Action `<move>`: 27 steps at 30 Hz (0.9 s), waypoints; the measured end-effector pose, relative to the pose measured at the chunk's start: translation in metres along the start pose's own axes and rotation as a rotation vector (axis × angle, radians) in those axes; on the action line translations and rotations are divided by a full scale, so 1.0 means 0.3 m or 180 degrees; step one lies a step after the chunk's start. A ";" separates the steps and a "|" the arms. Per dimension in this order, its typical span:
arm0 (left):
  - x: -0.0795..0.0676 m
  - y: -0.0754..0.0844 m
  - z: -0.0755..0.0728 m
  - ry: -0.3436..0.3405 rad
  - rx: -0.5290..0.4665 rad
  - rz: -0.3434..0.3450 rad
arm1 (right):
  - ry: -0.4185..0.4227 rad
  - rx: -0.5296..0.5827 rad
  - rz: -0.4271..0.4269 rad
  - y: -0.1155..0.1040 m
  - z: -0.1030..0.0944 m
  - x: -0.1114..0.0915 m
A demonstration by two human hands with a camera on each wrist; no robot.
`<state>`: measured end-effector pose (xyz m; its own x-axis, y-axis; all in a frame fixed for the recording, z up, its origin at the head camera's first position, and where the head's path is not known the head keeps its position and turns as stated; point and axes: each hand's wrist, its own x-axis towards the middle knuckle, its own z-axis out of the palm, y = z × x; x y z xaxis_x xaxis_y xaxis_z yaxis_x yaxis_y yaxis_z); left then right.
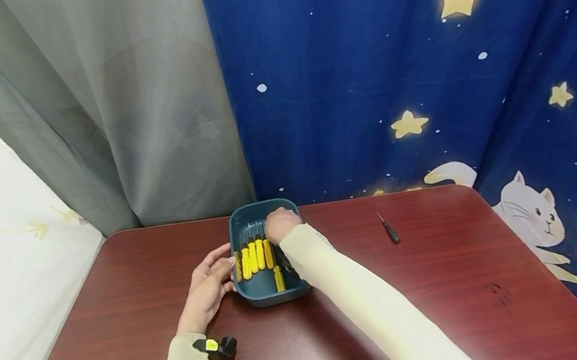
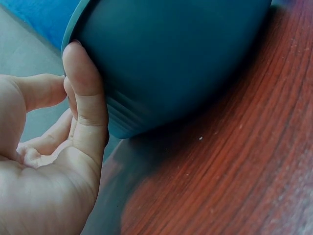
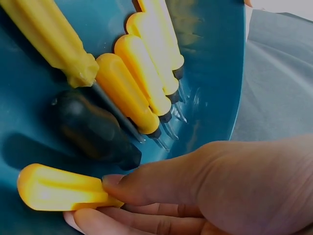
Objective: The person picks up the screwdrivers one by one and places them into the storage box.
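Observation:
A dark teal plastic bin (image 1: 277,299) stands on the table, holding several screwdrivers. My left hand (image 1: 206,288) grips the bin's left side at the rim; in the left wrist view its fingers (image 2: 88,93) lie against the outer wall. My right hand (image 1: 281,224) reaches inside at the far right. In the right wrist view, its thumb and fingers pinch a yellow-handled screwdriver (image 3: 63,188) near the handle's narrow end; the hand hides its shaft. Beside that lies a black-handled screwdriver (image 3: 95,127). Several yellow-handled screwdrivers (image 3: 142,73) lie in a row, with another yellow handle (image 3: 49,34) nearby.
A small dark-handled screwdriver (image 1: 391,231) lies on the reddish-brown table (image 1: 459,291), right of the bin. Dark marks (image 1: 497,292) show on the table's right part. Grey curtain (image 1: 164,99) and blue star-patterned curtain (image 1: 333,69) hang behind the far edge.

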<state>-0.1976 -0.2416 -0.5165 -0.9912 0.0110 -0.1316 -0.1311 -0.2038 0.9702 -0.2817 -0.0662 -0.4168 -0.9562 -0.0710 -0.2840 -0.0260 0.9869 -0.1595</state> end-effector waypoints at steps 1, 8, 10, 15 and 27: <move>0.000 0.000 0.000 -0.0004 0.0005 0.0001 | 0.0027 0.0031 0.0013 0.000 0.002 -0.002; -0.002 0.002 0.004 0.0008 0.0010 0.0003 | 0.0067 0.0214 0.0183 0.000 0.012 -0.001; -0.002 0.003 0.005 0.0013 0.0000 0.0000 | 0.0059 0.0219 0.0208 0.000 0.015 0.003; 0.000 0.002 0.004 0.0004 0.0009 -0.0009 | 0.0021 0.0215 0.0202 0.003 0.022 0.008; 0.001 -0.003 -0.002 0.0002 0.0000 0.0005 | -0.0045 0.0201 0.0146 0.013 0.020 0.004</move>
<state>-0.1977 -0.2420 -0.5176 -0.9915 0.0100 -0.1301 -0.1294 -0.2038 0.9704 -0.2811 -0.0634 -0.4234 -0.9518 -0.0283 -0.3055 0.0367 0.9780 -0.2051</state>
